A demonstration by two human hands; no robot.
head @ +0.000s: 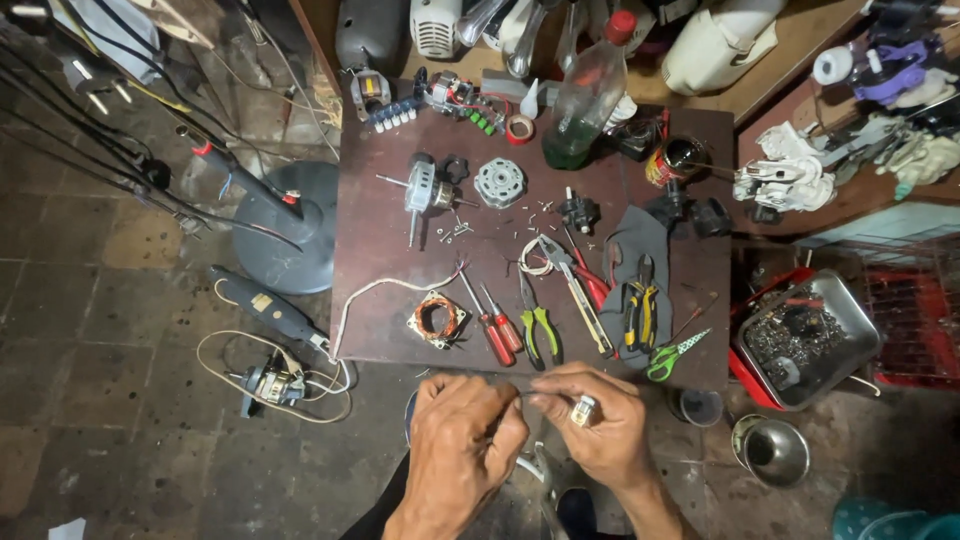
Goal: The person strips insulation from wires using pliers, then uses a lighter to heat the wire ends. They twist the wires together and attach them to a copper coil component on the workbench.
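Both hands pinch what looks like a thin pale wire (pixel 522 397), stretched sideways between the left hand (pixel 462 440) and right hand (pixel 592 420) fingertips, roughly midway, just below the dark wooden table (pixel 380 240) edge.

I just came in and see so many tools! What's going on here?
A person's left hand and right hand meet just below the dark brown worktable, pinching something thin between the fingertips, too small to identify. On the table lie red-handled screwdrivers, green-handled pliers and a copper-wound motor coil.
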